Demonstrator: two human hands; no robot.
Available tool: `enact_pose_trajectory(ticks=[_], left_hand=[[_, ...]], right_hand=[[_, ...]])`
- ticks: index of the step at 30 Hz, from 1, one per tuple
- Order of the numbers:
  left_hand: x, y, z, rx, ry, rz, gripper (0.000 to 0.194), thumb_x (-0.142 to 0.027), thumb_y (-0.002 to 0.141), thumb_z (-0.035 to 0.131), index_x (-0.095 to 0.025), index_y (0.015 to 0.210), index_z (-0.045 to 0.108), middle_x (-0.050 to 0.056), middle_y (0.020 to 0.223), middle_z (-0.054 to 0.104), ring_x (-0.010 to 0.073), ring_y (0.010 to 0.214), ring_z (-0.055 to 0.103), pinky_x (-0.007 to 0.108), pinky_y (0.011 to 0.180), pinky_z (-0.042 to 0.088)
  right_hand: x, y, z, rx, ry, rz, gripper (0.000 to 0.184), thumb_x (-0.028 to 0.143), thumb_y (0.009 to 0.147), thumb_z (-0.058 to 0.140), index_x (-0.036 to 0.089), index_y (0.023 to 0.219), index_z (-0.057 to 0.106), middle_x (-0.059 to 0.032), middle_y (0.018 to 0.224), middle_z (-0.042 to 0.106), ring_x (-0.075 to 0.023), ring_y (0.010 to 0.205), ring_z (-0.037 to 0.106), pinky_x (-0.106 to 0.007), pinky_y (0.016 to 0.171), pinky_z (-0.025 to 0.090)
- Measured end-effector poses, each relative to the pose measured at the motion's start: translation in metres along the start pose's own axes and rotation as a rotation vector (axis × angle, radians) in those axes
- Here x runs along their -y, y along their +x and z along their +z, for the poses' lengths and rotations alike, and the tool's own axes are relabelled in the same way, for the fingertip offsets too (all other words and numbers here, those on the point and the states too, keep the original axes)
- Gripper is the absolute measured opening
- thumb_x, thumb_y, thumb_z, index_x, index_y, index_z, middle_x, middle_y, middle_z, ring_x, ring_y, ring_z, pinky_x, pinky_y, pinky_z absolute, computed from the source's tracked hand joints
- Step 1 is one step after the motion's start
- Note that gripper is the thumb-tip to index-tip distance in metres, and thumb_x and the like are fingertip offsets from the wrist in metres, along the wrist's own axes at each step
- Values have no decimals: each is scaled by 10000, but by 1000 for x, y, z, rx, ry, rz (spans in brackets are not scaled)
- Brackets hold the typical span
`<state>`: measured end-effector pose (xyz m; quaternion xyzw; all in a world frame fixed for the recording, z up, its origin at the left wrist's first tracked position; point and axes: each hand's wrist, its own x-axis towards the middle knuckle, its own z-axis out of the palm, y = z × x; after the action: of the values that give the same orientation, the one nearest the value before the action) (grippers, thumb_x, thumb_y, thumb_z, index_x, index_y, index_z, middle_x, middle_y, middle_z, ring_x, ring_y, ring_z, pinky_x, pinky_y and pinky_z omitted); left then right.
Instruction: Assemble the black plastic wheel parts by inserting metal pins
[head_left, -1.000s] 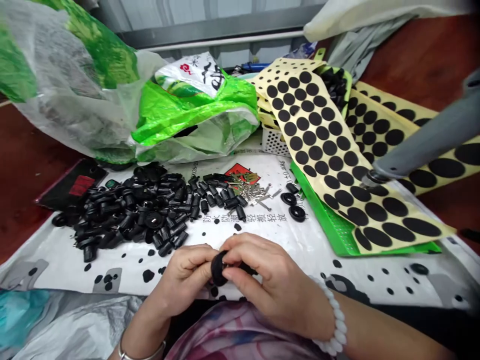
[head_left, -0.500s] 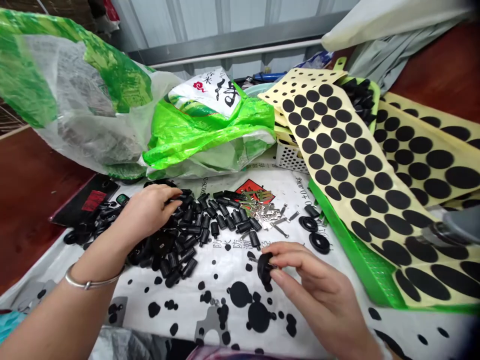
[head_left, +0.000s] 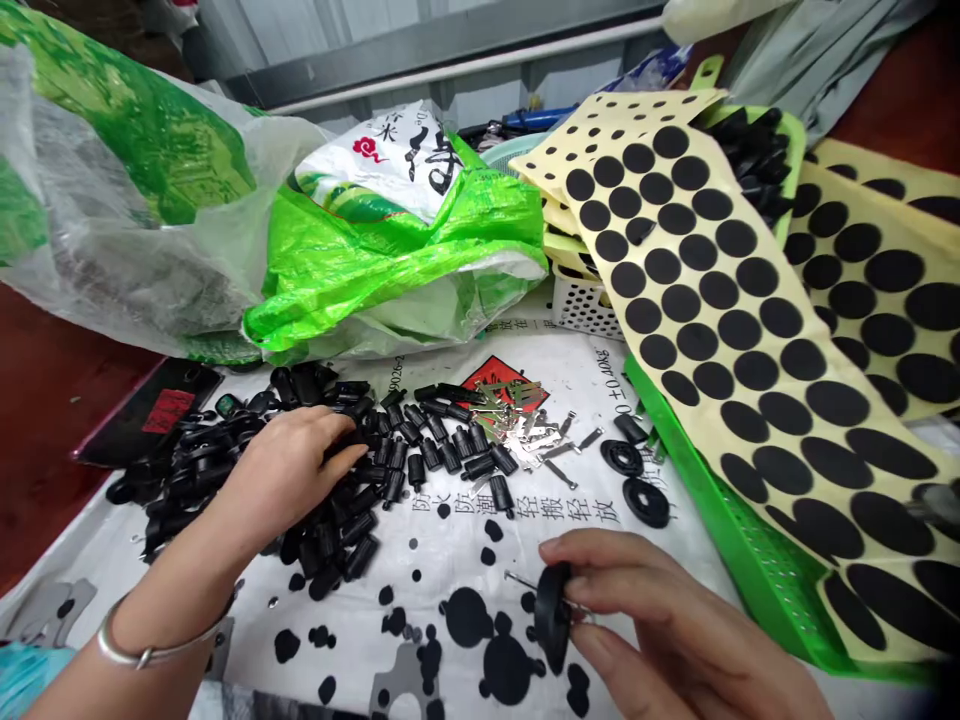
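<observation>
**Right hand** [head_left: 660, 620]: We find the thumb and fingers pressed together, pinching a black round disc [head_left: 553, 618] at its edge.

**Disc position:** The disc stands on edge inside the grip, held above the spotted sheet. A thin metal pin [head_left: 523, 581] projects from its left side.

**Left hand** [head_left: 289, 470]: We see the fingers slightly spread and curved, with the tips on a pile of black plastic parts [head_left: 352, 530]. We cannot tell whether they grip a part.

**Left wrist:** We note a silver bangle [head_left: 142, 645].

**Work surface:** A white sheet with black spots [head_left: 450, 570] lies under both hands and the pile.

**Beyond the pile:** Silver metal clips [head_left: 525, 420] lie just beside the pile, and two black rubber rings [head_left: 622, 458] lie further right.

**Right side:** A green perforated tray [head_left: 750, 570] carries a cream backing sheet of black adhesive dots [head_left: 705, 340].

**Far edge:** A white plastic basket [head_left: 577, 310] stands beside a green plastic bag [head_left: 390, 270] and a clear printed bag [head_left: 127, 190].
</observation>
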<state>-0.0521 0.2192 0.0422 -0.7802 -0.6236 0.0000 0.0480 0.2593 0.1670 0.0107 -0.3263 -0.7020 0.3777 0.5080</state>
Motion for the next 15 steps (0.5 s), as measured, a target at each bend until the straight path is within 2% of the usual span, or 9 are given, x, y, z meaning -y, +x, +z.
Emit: enact_pose_trajectory(ticks=[2,5,10,15], left_hand=[[-5,-15,-3,-148,-97,25,351,-451,868,486,-158,980,644,106,957,693,253,877,649,364,811,498],[-20,-44,-3,-303,-267,53,320,-429,860,528,-170,1016,632,82,937,708,209,823,671,305,769,525],[-52,-85,9,-405,-448,90,226,-309,849,577,-181,1032,612,49,899,713,162,780,676,235,704,533],[-72,-111,19,-470,-524,161,193,-284,858,567,-172,1011,606,62,889,708,165,786,670,244,715,533]], right_hand=[[-1,0,1,23,-5,9,237,114,814,600,242,1013,594,-103,1017,657,-237,929,657,-301,739,602],[-3,-1,7,53,-30,43,216,90,820,590,223,990,594,-98,1044,642,-220,973,634,-311,800,576],[7,4,27,99,42,-41,190,68,828,581,197,964,605,-86,1013,645,-196,977,617,-332,827,545],[33,3,49,164,15,-211,164,71,812,596,166,943,621,-97,993,659,-185,935,630,-331,816,541]])
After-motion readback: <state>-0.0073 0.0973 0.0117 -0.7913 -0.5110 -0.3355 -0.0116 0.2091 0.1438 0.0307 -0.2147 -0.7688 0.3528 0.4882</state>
